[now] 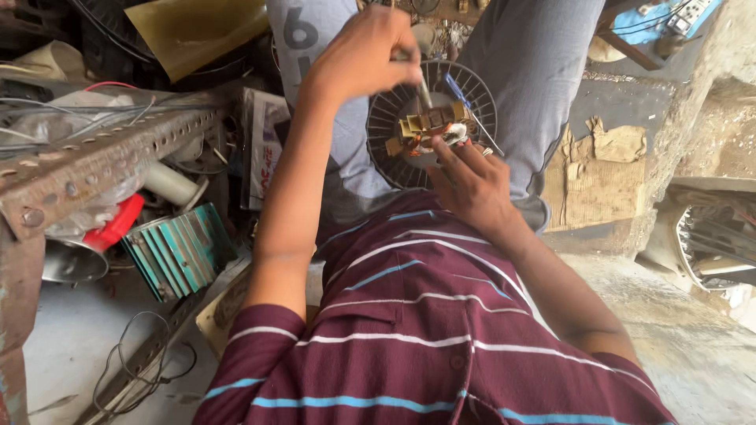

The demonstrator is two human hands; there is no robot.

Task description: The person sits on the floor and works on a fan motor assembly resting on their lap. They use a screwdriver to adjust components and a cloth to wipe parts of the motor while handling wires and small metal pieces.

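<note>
- Looking down, I see my left hand [366, 55] closed around a thin metal tool [421, 88], its tip pointing down into the motor [431, 126].
- My right hand [472, 185] touches the motor from below, fingers [453, 153] partly spread and curled against the copper windings; I cannot tell whether it truly grips it.
- The motor sits in the middle of a round black fan grille [394, 126], which rests on my lap between my grey-trousered knees.
- To the left, a perforated rusty angle bar [102, 153] runs over clutter: a steel bowl [71, 264] with a red lid [118, 224] just above it; what the bowl holds is hidden.
- Near them lies a teal finned block [177, 248], and loose wires [146, 362] trail on the floor.
- Torn cardboard [594, 169] lies to the right.
</note>
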